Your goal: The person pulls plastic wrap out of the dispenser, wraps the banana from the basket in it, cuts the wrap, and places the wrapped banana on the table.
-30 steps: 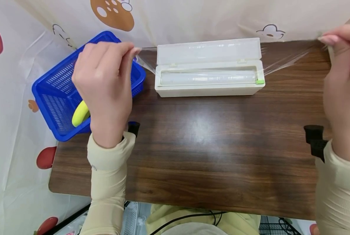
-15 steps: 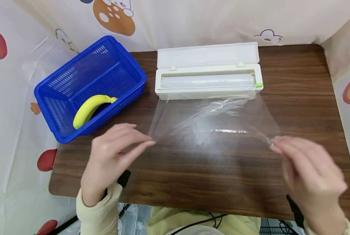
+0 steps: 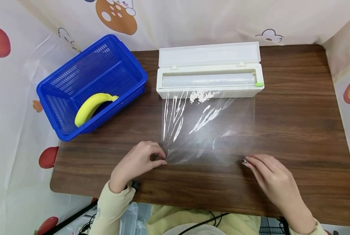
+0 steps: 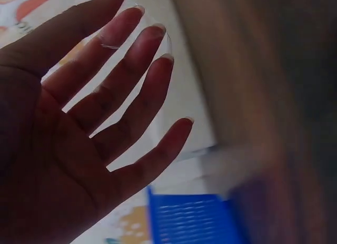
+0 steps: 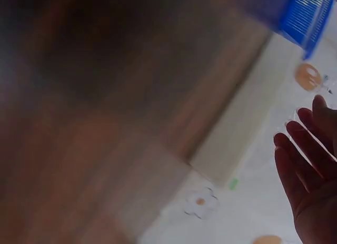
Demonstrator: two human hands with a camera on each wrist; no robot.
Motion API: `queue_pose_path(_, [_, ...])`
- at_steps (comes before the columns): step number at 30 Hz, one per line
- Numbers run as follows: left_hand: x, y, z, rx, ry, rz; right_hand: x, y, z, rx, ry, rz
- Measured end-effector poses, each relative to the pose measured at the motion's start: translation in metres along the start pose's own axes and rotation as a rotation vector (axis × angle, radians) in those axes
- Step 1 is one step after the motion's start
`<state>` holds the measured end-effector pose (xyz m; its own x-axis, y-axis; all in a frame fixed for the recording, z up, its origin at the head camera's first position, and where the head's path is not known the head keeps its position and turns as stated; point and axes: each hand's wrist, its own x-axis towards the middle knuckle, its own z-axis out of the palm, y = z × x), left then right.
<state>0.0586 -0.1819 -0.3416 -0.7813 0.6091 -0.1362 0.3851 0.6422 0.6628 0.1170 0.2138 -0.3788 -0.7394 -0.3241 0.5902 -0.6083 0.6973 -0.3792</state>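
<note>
A sheet of clear plastic wrap [image 3: 192, 137] runs from the front of a white wrap dispenser box [image 3: 189, 92] toward the person and lies low over the table, wrinkled and shiny at its left. The wrap roll [image 3: 208, 79] shows inside the box, whose lid [image 3: 208, 54] is raised. My left hand [image 3: 138, 161] pinches the near left corner of the sheet between thumb and forefinger. At the near right corner, my right hand [image 3: 273, 176] pinches bunched film. Both wrist views are dim, with film faintly visible at the fingertips [image 4: 152, 36] of the left hand.
A blue plastic basket [image 3: 116, 57] stands at the left with a yellow banana [image 3: 88, 109] in it. The box has a green piece [image 3: 259, 84] at its right end. A printed curtain [image 3: 192, 23] hangs behind the brown wooden table [image 3: 304, 130].
Both hands have drawn the film from above the back of the table toward the person and down close to the tabletop. The right hand has also moved left; the box has stayed put.
</note>
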Motion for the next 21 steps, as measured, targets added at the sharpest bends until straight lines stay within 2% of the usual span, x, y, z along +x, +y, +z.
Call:
queue_pose_path(4, [0.007,-0.011,0.013,0.019,-0.014,-0.036,-0.018,0.010,0.014,-0.021,-0.065,0.022])
queue_pose_path(9, [0.014,-0.020,0.022,0.104,0.005,-0.048,-0.030,0.021,0.023,-0.038,-0.141,0.042])
queue_pose_path(13, [0.018,-0.026,0.026,0.139,-0.008,-0.070,-0.034,0.027,0.025,-0.059,-0.204,0.052])
queue_pose_path(21, [0.020,-0.029,0.026,0.154,-0.040,-0.093,-0.033,0.031,0.028,-0.052,-0.244,0.064])
